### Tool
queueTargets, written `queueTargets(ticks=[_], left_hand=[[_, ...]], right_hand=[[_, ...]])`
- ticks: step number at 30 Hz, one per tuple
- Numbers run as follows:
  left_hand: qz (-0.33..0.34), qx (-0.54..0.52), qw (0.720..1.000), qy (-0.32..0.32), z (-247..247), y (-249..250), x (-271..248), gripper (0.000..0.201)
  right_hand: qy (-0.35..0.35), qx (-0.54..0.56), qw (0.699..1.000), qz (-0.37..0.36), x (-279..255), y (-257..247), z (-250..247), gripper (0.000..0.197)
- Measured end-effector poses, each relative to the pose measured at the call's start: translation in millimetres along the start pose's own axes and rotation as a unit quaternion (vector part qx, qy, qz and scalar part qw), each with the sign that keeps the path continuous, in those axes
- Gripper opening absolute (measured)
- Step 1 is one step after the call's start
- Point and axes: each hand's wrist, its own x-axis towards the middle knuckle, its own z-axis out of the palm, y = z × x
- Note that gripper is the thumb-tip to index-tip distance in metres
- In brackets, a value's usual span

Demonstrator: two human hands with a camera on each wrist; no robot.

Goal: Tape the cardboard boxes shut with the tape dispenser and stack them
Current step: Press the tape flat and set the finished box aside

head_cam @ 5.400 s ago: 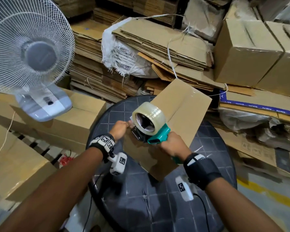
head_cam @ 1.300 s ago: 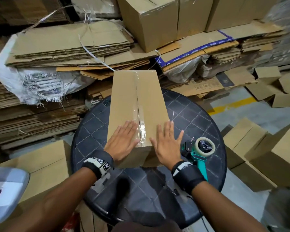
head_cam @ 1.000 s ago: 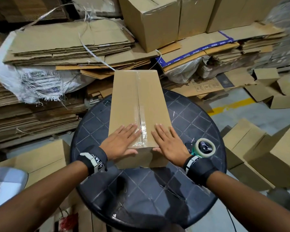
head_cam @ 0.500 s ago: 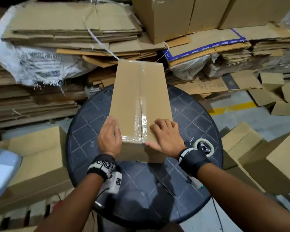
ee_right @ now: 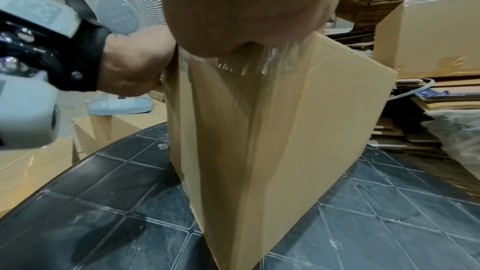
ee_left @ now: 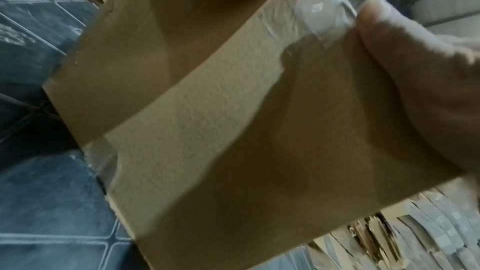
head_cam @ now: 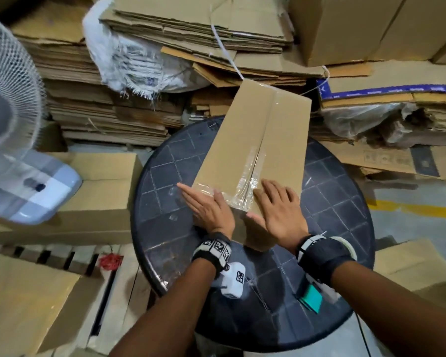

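Straight fingers (head_cam: 191,193) of the left hand (head_cam: 209,207) are being pressed flat against the near left corner of the cardboard box (head_cam: 258,150), where the clear tape (head_cam: 245,186) is being smoothed over the edge; nothing is being gripped by them. The right hand (head_cam: 278,212) is likewise being laid open on the box's near right top, its fingers spread and its thumb reaching down the near face. The box is being held lying lengthwise on the round dark desk (head_cam: 165,202), its long top seam already covered with tape. The tape dispenser (head_cam: 312,300) is being left on the desk to the right of the box's near end, largely hidden behind the right wrist. A white fan (head_cam: 8,106) is standing well to the left of the box, and flattened cardboard is being kept in piles beyond its far end. The box is probably light and apparently empty, stiff at its edges yet yielding on its broad panels, and slick where taped; for stacking, it is best being taken by both long sides, palms on bare cardboard.
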Motion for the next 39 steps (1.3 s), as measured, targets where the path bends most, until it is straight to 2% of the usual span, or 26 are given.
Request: queueTargets(ticks=[5, 9, 12, 14, 18, 20, 23, 27, 29, 31, 34, 37, 39], left_hand=[[0.057, 0.094, 0.993, -0.041, -4, -13, -31, 0.089], [0.210, 0.117, 0.969, -0.061, -28, -19, -35, 0.077], [0.294, 0.141, 0.944, -0.053, -39, 6, 1, 0.068], [0.335, 0.199, 0.917, -0.087, -39, 24, 30, 0.067], [0.374, 0.360, 0.824, -0.227, -30, 26, 57, 0.080], [0.377, 0.391, 0.804, -0.240, -29, 22, 58, 0.084], [0.374, 0.395, 0.804, -0.243, -32, 25, 55, 0.085], [0.383, 0.347, 0.827, -0.221, -31, 24, 53, 0.073], [0.408, 0.327, 0.825, -0.212, -30, 21, 54, 0.065], [0.433, 0.320, 0.817, -0.208, -29, 21, 56, 0.059], [0.460, 0.315, 0.803, -0.210, -28, 20, 60, 0.057], [0.467, 0.328, 0.793, -0.214, -27, 15, 61, 0.058], [0.460, 0.337, 0.791, -0.221, -26, 13, 62, 0.057]], right_hand=[[-0.009, 0.009, 1.000, -0.021, -4, 3, -5, 0.075], [0.003, 0.014, 0.999, -0.028, -5, 3, -7, 0.076], [0.021, 0.012, 0.999, -0.029, -5, 3, -6, 0.071], [0.019, 0.004, 0.999, -0.028, -5, 3, -4, 0.069], [0.000, -0.013, 1.000, -0.018, -1, -2, 1, 0.072], [0.005, -0.019, 1.000, -0.023, -1, 0, 1, 0.073], [0.019, -0.022, 0.999, -0.030, -2, -3, -3, 0.073], [0.034, -0.028, 0.999, 0.024, 4, -23, -7, 0.068], [0.023, -0.034, 0.999, 0.036, 4, -28, -3, 0.067], [0.007, -0.025, 0.999, 0.028, 3, -21, 0, 0.070], [0.005, -0.008, 1.000, -0.027, -7, 6, 5, 0.070], [0.058, 0.046, 0.996, -0.043, -22, 30, 12, 0.066], [0.130, 0.118, 0.985, -0.006, -27, 29, 20, 0.065]])
